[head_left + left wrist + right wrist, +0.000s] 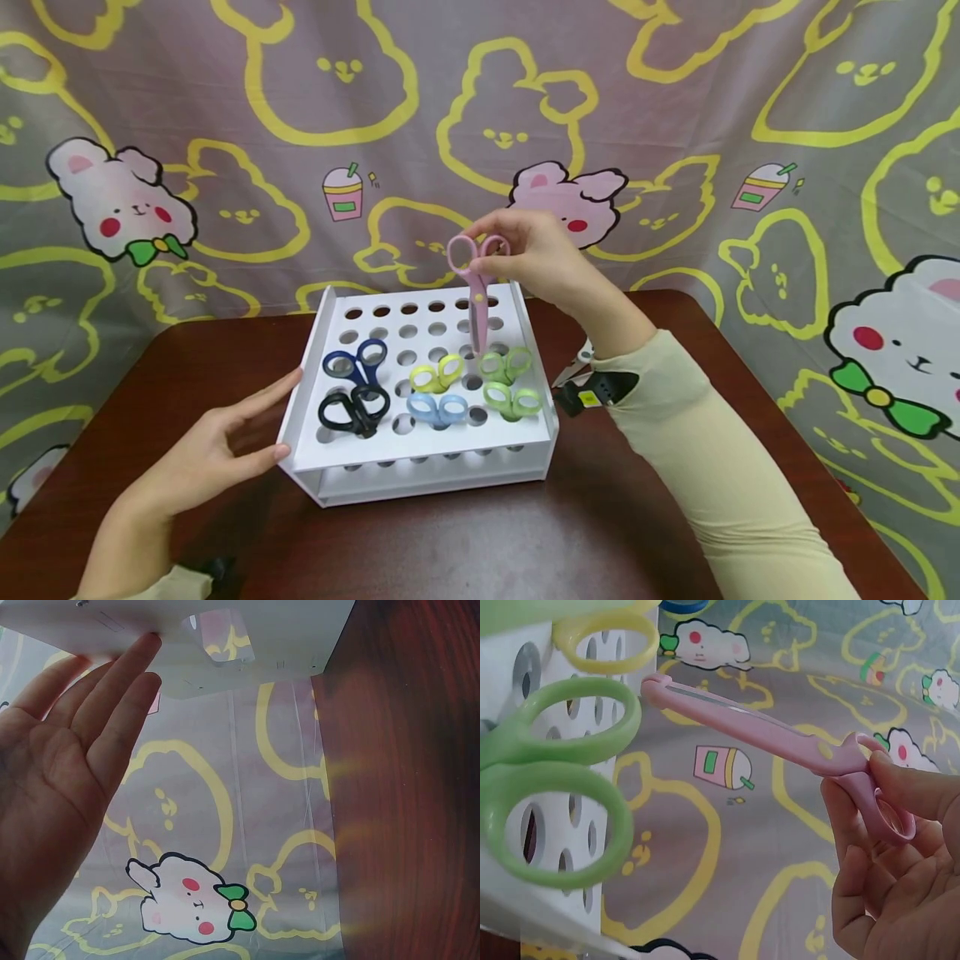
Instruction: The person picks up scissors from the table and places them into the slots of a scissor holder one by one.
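Observation:
My right hand [540,258] pinches a pair of pink scissors [478,298] by the finger loops. They hang blades down over the back right part of a white rack [450,443] with rows of round holes. In the right wrist view the pink scissors [742,729] look closed, thumb and fingers [885,769] at the handles. My left hand [198,454] touches the rack's left side with extended fingers; the left wrist view shows fingertips against the white side panel [289,637]. Standing in the rack are navy [367,379], black [362,410], yellow [437,382], light blue [435,412] and two green scissors [512,406].
The rack stands on a dark red-brown table [480,542]. Right of it, partly behind my right wrist, lies a metal-bladed thing with a white part [587,352]. A curtain [420,167] with cartoon bunnies hangs behind the table and at the sides.

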`<state>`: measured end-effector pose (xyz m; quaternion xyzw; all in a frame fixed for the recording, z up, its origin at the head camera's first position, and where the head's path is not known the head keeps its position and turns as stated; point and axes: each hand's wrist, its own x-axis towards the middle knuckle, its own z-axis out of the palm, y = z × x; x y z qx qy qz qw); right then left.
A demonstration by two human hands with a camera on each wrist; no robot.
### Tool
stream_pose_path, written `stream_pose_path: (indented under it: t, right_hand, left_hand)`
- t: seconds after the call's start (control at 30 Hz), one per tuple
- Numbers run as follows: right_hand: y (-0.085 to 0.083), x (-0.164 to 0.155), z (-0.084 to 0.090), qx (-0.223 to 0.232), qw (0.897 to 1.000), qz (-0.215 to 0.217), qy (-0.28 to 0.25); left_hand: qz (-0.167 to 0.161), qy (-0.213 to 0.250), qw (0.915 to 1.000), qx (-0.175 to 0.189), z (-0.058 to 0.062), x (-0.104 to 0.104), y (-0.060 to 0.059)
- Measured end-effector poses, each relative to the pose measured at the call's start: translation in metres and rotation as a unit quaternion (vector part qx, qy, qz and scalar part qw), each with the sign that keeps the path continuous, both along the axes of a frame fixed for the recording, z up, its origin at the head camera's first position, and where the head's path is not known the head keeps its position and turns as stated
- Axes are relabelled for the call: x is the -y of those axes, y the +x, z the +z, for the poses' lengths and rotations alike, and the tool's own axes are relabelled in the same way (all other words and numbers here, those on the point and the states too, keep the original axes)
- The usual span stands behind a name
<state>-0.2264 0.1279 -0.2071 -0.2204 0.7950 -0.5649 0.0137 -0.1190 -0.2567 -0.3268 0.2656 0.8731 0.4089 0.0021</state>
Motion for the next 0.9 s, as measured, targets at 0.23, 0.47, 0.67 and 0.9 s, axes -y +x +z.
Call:
stream_pose_path:
  t: [0.23, 0.47, 0.67, 0.9]
  right_hand:
    - [-0.003, 0.015, 0.001, -0.013, 0.999, 0.036, -0.023]
    - [-0.006, 0.023, 0.001, -0.03, 0.998, 0.056, -0.016]
    - [-0.009, 0.033, 0.002, -0.038, 0.997, 0.069, -0.022]
    - [-0.009, 0.043, 0.005, -0.053, 0.995, 0.079, 0.009]
  left_hand:
    - [-0.004, 0.002, 1.0, 0.001, 0.001, 0.0, 0.0]
    - [0.007, -0.008, 0.9999, 0.003, 0.0, -0.001, 0.001]
    - [0.005, -0.008, 1.0, -0.002, 0.001, 0.0, 0.001]
    - [0.004, -0.007, 1.0, -0.002, 0.001, 0.0, 0.0]
